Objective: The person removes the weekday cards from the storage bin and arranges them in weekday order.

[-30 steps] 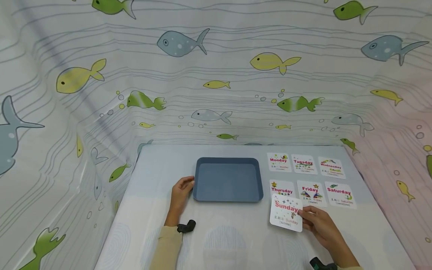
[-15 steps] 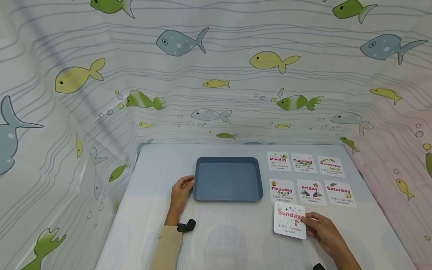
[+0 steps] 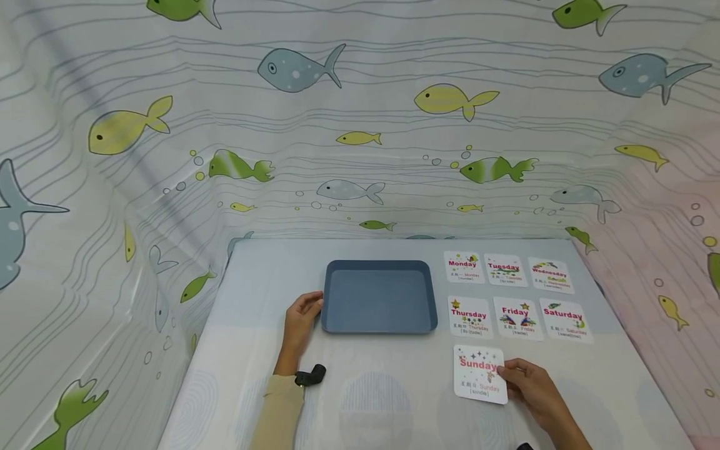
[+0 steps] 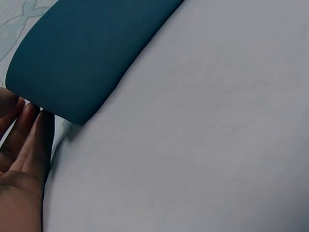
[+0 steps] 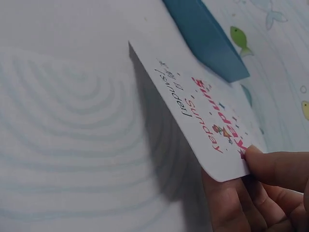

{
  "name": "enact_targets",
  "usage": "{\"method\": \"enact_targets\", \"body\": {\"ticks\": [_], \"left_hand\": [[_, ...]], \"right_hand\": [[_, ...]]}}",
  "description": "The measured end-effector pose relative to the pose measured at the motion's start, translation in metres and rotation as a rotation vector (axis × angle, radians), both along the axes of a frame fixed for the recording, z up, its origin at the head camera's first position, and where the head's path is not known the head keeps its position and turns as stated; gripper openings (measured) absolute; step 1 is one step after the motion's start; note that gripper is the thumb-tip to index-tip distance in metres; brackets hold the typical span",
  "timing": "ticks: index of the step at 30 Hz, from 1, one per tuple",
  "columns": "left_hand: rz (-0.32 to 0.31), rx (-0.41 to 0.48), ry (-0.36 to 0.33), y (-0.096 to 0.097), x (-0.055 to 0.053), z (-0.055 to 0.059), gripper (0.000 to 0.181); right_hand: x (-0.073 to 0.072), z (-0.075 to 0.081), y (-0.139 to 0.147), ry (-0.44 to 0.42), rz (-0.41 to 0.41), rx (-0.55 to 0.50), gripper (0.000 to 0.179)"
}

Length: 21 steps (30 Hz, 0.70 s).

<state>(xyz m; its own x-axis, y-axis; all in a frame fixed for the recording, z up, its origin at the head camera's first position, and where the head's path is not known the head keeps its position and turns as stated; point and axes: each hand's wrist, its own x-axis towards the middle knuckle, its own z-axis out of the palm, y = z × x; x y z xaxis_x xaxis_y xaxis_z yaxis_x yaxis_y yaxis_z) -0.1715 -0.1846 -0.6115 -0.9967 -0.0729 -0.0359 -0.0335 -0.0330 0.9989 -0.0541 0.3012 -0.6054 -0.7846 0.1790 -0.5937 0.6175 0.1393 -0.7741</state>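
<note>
In the head view a white Sunday card (image 3: pixel 478 394) is pinched at its right edge by my right hand (image 3: pixel 531 384). The right wrist view shows the thumb on the card's printed face and fingers beneath; the card (image 5: pixel 193 135) is tilted, its near edge off the table and casting a shadow. My left hand (image 3: pixel 300 319) rests at the left side of a blue-grey tray (image 3: pixel 379 303). Up close, its nearly straight fingers (image 4: pixel 41 140) touch the tray's edge. The tray holds nothing.
Several weekday cards lie face up right of the tray in two rows: Monday (image 3: pixel 464 269), Tuesday (image 3: pixel 505 272), Wednesday (image 3: pixel 551 276), then Thursday (image 3: pixel 470 317), Friday (image 3: pixel 517 320) and Saturday (image 3: pixel 565 322). A fish-printed curtain (image 3: pixel 360 156) surrounds the pale table (image 3: pixel 253 269).
My right hand has drawn the Sunday card toward the near side, so it no longer overlaps the Thursday card, and turned it straighter. The left hand and tray have stayed in place.
</note>
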Motion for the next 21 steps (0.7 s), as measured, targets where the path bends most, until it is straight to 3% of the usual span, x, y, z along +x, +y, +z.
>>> {"method": "enact_targets", "body": {"ticks": [15,21], "left_hand": [[0.001,0.008,-0.006,0.0,0.0,-0.001,0.034],[0.01,0.036,-0.005,-0.003,-0.007,-0.021,0.035]], "right_hand": [[-0.003,-0.008,-0.011,0.049,0.086,0.368,0.028],[-0.004,-0.007,-0.015,0.069,0.131,0.444,0.028]]}}
